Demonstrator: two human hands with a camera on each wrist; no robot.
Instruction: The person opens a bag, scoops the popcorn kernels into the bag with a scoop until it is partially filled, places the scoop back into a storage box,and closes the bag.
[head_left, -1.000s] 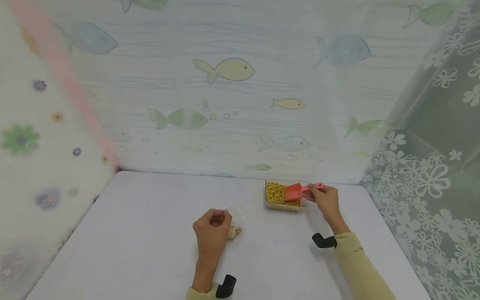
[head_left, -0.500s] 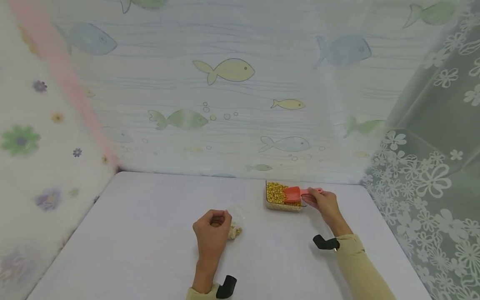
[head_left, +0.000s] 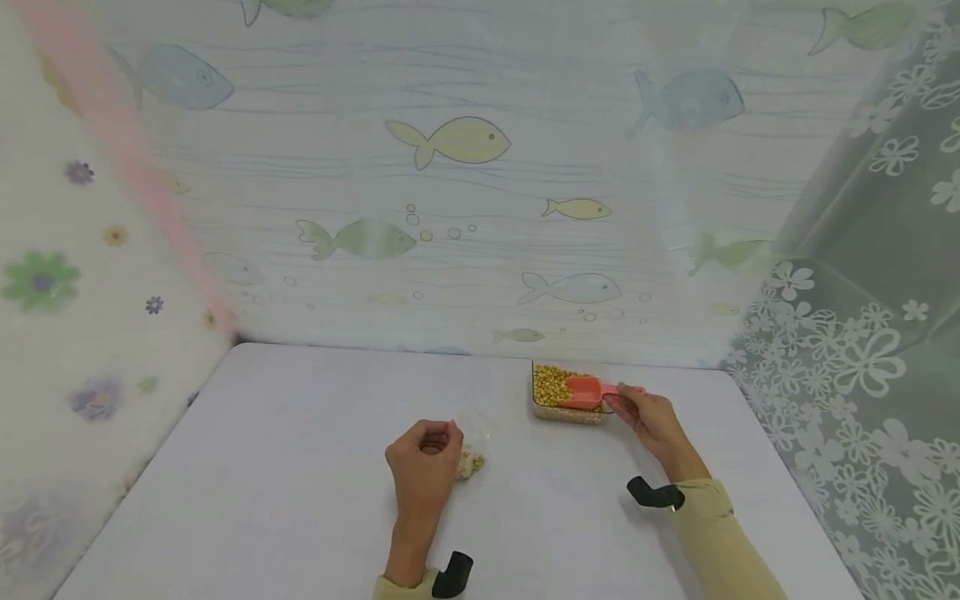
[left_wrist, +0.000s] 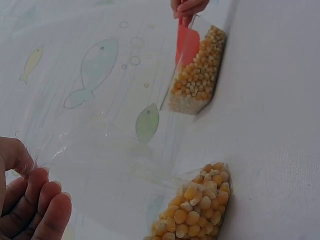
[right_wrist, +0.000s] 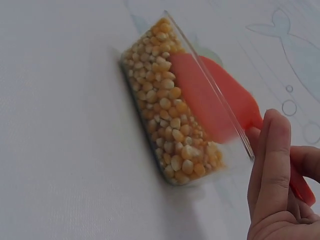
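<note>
The white table (head_left: 300, 500) bears a container (head_left: 564, 414) of corn kernels (head_left: 551, 387) near its far edge; farther from that edge, the left hand (head_left: 422, 458) pinches a clear bag (head_left: 475, 435); the right hand (head_left: 654, 418) grips a red scoop (head_left: 582, 392) inside the container.

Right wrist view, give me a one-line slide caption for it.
The right hand holds a red scoop, its blade inside a clear container of corn kernels.
</note>
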